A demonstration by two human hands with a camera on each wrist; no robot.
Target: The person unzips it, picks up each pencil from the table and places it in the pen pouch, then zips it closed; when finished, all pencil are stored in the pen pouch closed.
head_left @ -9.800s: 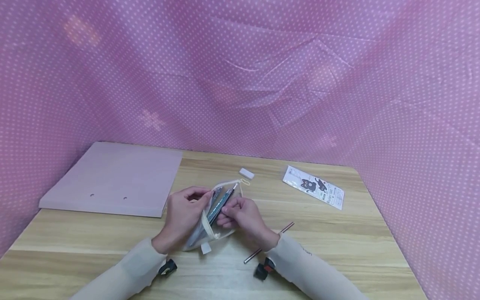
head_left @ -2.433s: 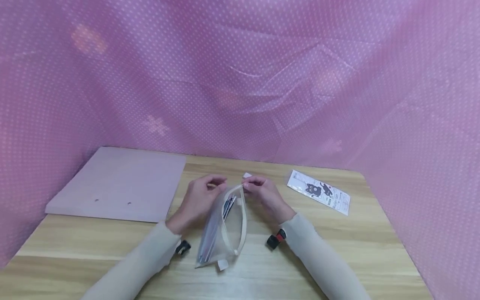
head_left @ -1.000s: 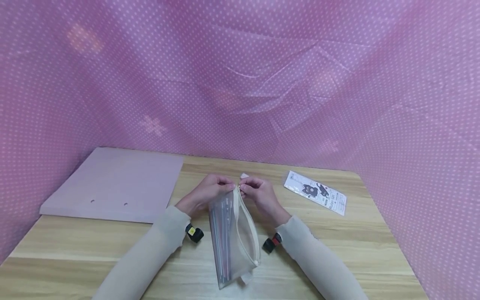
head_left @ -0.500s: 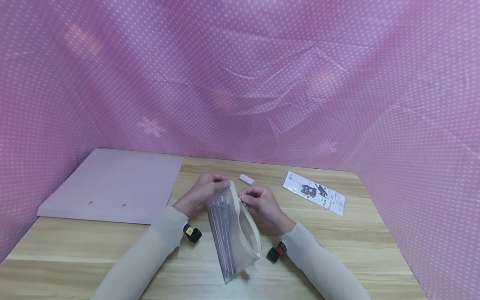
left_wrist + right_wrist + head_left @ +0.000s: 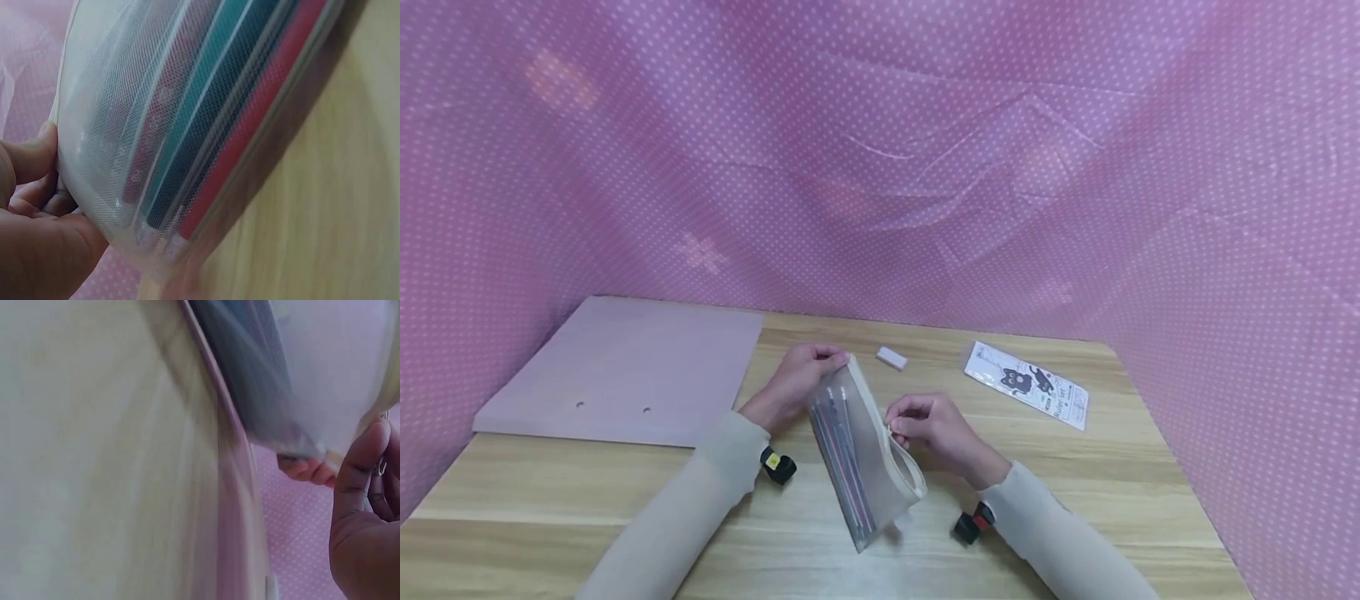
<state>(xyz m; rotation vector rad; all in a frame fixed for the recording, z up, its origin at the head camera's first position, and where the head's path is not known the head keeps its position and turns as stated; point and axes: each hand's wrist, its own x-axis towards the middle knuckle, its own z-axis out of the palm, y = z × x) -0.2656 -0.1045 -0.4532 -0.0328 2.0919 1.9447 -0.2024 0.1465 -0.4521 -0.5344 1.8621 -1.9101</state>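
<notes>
A translucent mesh pencil case [image 5: 871, 467] with a cream zipper hangs tilted above the table. Through its side several pencils [image 5: 844, 458] show; red and teal pencils [image 5: 215, 150] stand out in the left wrist view. My left hand [image 5: 797, 379] pinches the case's far top corner between thumb and fingers. Partway down the zipper, my right hand [image 5: 936, 429] pinches the small metal zipper pull [image 5: 382, 465]. Behind the pull the zipper edges lie together; a gap stays between them at the near end.
On the wooden table [image 5: 1075, 517], a white eraser [image 5: 892, 358] lies beyond the case. A ruler set packet [image 5: 1028, 383] with black cats rests at the right. A pale pink board [image 5: 625, 367] with two small holes covers the back left. Pink dotted cloth [image 5: 880, 167] surrounds the table.
The thin rod once lying by my right wrist has left the table. Lately my right hand has drawn the zipper pull toward me, narrowing the case's opening, while my left hand keeps the corner.
</notes>
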